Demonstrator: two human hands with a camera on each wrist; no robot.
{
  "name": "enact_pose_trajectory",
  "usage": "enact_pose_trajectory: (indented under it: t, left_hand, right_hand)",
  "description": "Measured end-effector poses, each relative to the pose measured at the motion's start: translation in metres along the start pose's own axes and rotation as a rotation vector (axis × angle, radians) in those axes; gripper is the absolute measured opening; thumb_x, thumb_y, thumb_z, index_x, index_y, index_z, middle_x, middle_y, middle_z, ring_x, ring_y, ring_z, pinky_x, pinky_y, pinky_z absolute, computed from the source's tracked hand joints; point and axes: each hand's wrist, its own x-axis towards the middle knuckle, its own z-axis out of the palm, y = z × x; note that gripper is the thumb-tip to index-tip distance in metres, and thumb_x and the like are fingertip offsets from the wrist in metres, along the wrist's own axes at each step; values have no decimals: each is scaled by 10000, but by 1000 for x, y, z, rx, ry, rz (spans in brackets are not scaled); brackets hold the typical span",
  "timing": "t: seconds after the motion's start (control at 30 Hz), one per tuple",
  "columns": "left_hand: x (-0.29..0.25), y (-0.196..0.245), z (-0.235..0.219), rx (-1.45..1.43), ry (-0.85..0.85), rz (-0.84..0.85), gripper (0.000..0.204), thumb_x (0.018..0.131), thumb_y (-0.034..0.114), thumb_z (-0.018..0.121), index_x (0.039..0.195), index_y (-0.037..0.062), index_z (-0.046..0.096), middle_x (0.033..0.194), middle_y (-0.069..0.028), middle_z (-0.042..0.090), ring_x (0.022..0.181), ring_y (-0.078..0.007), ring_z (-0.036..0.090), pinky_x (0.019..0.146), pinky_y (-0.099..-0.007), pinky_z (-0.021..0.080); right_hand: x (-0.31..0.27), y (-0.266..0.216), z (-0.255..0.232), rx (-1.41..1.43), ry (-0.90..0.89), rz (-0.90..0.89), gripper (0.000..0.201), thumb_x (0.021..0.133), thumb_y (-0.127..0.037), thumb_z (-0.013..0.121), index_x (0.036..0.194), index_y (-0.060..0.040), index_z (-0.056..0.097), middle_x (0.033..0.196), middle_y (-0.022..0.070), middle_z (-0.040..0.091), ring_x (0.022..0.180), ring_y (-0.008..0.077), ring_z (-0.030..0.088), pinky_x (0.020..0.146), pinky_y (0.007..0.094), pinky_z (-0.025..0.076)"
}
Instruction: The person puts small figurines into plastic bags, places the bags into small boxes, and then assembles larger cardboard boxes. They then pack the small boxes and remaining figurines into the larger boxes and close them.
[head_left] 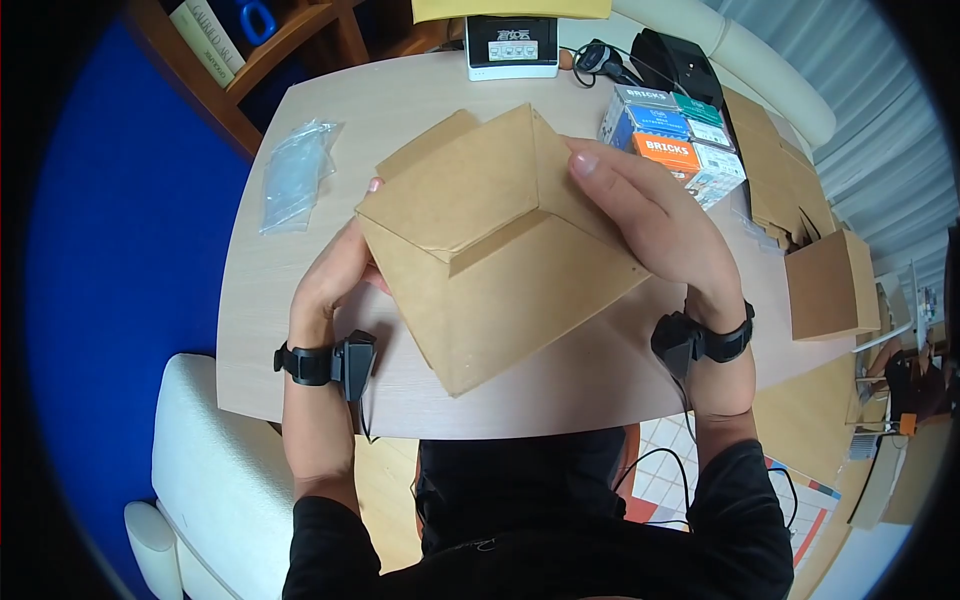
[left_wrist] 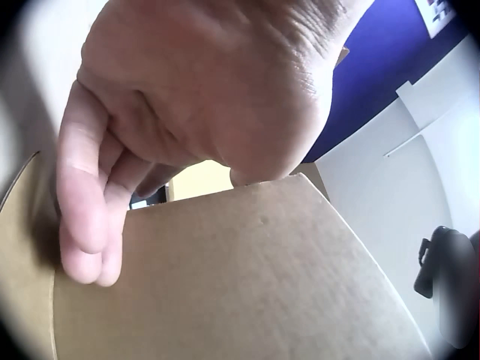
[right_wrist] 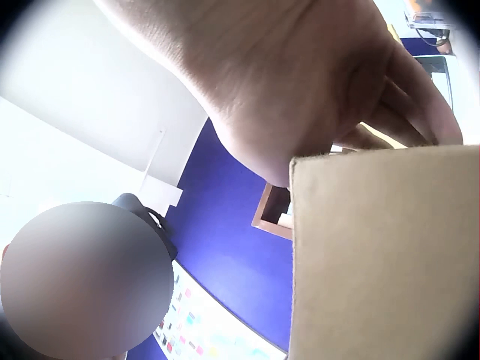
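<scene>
Both hands hold a brown cardboard box (head_left: pixel 500 310), tilted above the table. Its flaps are folded partly together, and one flap (head_left: pixel 425 145) sticks out at the back left. My left hand (head_left: pixel 335 265) grips the left side, with a thumb tip at the upper left corner. In the left wrist view, its fingers (left_wrist: pixel 94 247) lie against a cardboard face. My right hand (head_left: pixel 665 215) holds the right side, its thumb along the top edge. Most of its other fingers are hidden behind the box in the head view; some show past the cardboard edge (right_wrist: pixel 390 225) in the right wrist view.
A clear plastic bag (head_left: pixel 298 178) lies on the table (head_left: pixel 265 330) at the left. Stacked brick-toy boxes (head_left: pixel 665 145) stand at the back right, beside flat cardboard (head_left: pixel 785 180) and another brown box (head_left: pixel 832 285). A white device (head_left: pixel 512 50) and a cabled scanner (head_left: pixel 603 62) sit at the back.
</scene>
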Motion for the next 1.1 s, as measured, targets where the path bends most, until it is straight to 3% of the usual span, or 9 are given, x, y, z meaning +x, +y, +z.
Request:
enact_pose_trajectory:
  t: [0.13, 0.23, 0.33, 0.5, 0.6, 0.73, 0.8, 1.0, 1.1]
  left_hand:
    - [8, -11, 2, -62, 139, 79, 880, 949, 714, 172, 1388, 4, 452, 1059, -180, 655, 948, -195, 661, 809, -318, 533]
    - [11, -10, 9, -213, 301, 183, 831, 966, 689, 187, 1452, 49, 399, 1032, -142, 654, 907, -172, 632, 834, -300, 493]
    - [-2, 17, 9, -438, 283, 276, 780, 987, 651, 200, 1490, 73, 347, 974, -104, 641, 855, -148, 609, 810, -272, 480]
    - [-7, 21, 6, -487, 366, 577, 716, 966, 399, 449, 1549, 110, 150, 1000, -95, 591, 936, -146, 597, 848, -265, 474]
    - [-7, 27, 16, -584, 402, 674, 889, 852, 342, 573, 1553, 134, 68, 1166, -141, 536, 1126, -216, 538, 974, -320, 420]
    - [1, 10, 13, -649, 399, 721, 928, 849, 500, 587, 1546, 148, 85, 1277, -171, 499, 1244, -281, 472, 1087, -423, 332]
    - [3, 13, 19, -588, 451, 707, 940, 850, 562, 578, 1544, 153, 95, 1301, -165, 486, 1261, -281, 465, 1090, -429, 332]
    - [7, -1, 13, -644, 508, 731, 691, 897, 573, 511, 1403, 127, 360, 1283, -133, 495, 1260, -273, 470, 1058, -416, 385]
    - [11, -6, 7, -550, 544, 684, 475, 948, 431, 497, 1247, 63, 477, 1223, -117, 530, 1149, -214, 539, 976, -345, 451]
  right_hand:
    - [-3, -10, -1, 7, 8, 19, 550, 965, -443, 544, 1316, -20, 538, 1063, 178, 674, 961, 245, 655, 887, 323, 474]
    - [-9, -10, -2, 83, -51, -112, 610, 931, -381, 608, 1415, -41, 457, 1297, 97, 572, 1189, 169, 525, 975, 310, 413]
    - [-18, -33, -3, 166, -87, -30, 793, 813, -413, 718, 1448, -55, 406, 1360, 108, 527, 1279, 223, 481, 1041, 397, 370]
    - [-13, -15, 12, 67, -25, -415, 754, 776, -443, 734, 1357, -62, 441, 1400, 116, 471, 1346, 260, 416, 1110, 426, 292]
    - [-12, -13, 9, 193, 1, -402, 553, 850, -417, 680, 1227, -65, 481, 1272, 93, 518, 1258, 226, 468, 1073, 389, 327]
    - [6, 5, 16, 382, 136, -434, 302, 934, -252, 653, 1093, -69, 474, 877, 33, 576, 797, 92, 515, 681, 240, 413]
    - [9, 4, 21, 483, 212, -373, 237, 952, -243, 628, 1029, -67, 489, 764, 0, 546, 719, 63, 490, 622, 222, 385]
    - [5, -3, -2, 405, 224, -297, 239, 963, -269, 611, 893, -48, 554, 558, -58, 462, 566, 10, 437, 521, 196, 328]
    - [11, 5, -12, 230, 280, -296, 267, 955, -306, 613, 927, -41, 589, 575, -29, 495, 583, 52, 486, 539, 219, 356]
